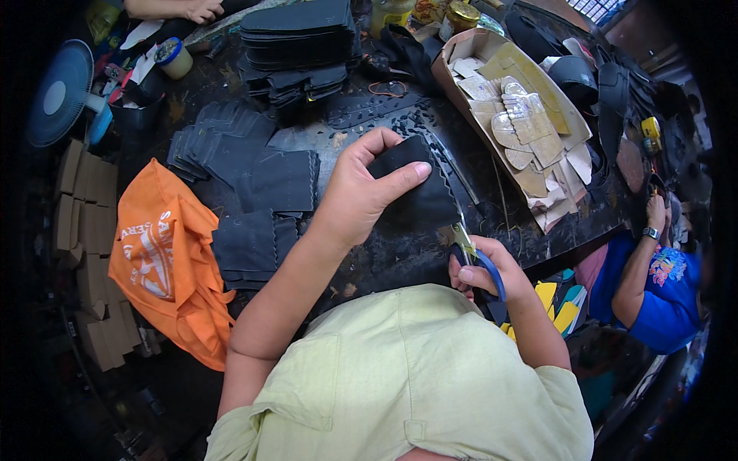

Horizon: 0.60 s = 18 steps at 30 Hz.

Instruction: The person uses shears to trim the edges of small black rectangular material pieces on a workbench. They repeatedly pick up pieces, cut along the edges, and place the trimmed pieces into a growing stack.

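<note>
Above the middle of the dark worktable, my left hand (377, 180) pinches a black sheet piece (415, 184), perhaps leather, between thumb and fingers. Its right edge is notched in a zigzag. My right hand (492, 269) is closed around scissors with blue handles (490, 275). The scissors' metal blades (461, 230) meet the lower right edge of the black piece; whether they are parted is too small to tell. Left of my left forearm lie more black pieces (280, 180), some with the same zigzag edge, overlapping one another on the table.
A tall stack of black pieces (296, 34) stands at the back. An open cardboard box (461, 100) with cut card shapes sits to the right. Small black scraps (411, 119) litter the tabletop. An orange cloth (165, 261) hangs at left, near a fan (61, 92). Another person (653, 284) is at right.
</note>
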Each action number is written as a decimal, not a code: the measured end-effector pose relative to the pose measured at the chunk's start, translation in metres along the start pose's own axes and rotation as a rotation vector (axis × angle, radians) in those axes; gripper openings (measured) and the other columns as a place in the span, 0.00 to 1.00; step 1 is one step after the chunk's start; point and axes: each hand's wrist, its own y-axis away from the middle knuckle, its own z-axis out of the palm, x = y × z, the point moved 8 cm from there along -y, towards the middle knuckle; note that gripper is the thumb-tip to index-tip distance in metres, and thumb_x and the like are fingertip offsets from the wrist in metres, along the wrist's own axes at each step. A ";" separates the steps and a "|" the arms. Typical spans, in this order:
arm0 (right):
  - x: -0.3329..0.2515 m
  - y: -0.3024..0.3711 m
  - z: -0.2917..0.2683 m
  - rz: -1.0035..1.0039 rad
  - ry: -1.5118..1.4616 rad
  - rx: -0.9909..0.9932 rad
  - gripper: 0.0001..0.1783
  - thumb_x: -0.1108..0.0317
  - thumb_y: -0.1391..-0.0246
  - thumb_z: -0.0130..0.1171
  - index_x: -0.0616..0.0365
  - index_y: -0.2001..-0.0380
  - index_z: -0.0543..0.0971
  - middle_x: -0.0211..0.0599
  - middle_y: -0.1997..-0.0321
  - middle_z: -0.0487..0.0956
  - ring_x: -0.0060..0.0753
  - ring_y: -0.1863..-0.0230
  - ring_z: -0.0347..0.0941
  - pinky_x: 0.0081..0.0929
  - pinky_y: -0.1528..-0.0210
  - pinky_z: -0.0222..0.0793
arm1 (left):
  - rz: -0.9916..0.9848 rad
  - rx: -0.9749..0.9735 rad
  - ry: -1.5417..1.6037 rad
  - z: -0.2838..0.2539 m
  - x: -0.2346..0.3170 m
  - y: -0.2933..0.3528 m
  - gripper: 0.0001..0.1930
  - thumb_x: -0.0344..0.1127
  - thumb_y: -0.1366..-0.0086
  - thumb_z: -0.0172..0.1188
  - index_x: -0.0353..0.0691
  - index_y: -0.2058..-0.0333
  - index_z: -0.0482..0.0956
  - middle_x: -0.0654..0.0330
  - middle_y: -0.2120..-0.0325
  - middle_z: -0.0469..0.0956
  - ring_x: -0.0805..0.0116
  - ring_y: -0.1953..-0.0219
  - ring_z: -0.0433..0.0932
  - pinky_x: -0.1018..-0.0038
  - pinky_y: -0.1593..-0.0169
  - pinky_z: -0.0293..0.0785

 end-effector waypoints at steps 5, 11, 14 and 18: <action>0.000 -0.006 0.012 -0.050 -0.046 0.037 0.10 0.66 0.45 0.64 0.60 0.67 0.74 0.30 0.73 0.75 0.20 0.71 0.72 0.20 0.64 0.69 | -0.014 0.041 0.155 0.007 -0.010 0.003 0.10 0.26 0.41 0.67 0.39 0.64 0.75 0.64 0.68 0.79 0.79 0.67 0.77 0.79 0.60 0.77; 0.010 -0.012 0.011 -0.032 -0.002 0.161 0.10 0.68 0.46 0.65 0.60 0.68 0.75 0.26 0.74 0.75 0.16 0.73 0.71 0.17 0.67 0.68 | -0.019 0.079 0.202 0.008 -0.015 0.005 0.10 0.26 0.41 0.67 0.40 0.65 0.73 0.63 0.68 0.79 0.79 0.68 0.78 0.78 0.61 0.78; 0.013 -0.008 0.010 -0.004 0.111 0.262 0.10 0.68 0.47 0.66 0.60 0.68 0.75 0.25 0.75 0.74 0.15 0.73 0.71 0.15 0.68 0.68 | -0.010 0.110 0.212 0.008 -0.018 0.007 0.09 0.26 0.40 0.66 0.40 0.64 0.73 0.63 0.68 0.79 0.79 0.67 0.78 0.79 0.60 0.78; 0.013 -0.003 0.010 0.047 0.071 0.233 0.10 0.68 0.46 0.66 0.60 0.69 0.75 0.26 0.75 0.75 0.16 0.73 0.72 0.17 0.67 0.69 | 0.009 0.128 0.200 0.001 -0.016 0.004 0.09 0.27 0.39 0.64 0.38 0.62 0.74 0.64 0.68 0.79 0.79 0.66 0.77 0.80 0.58 0.76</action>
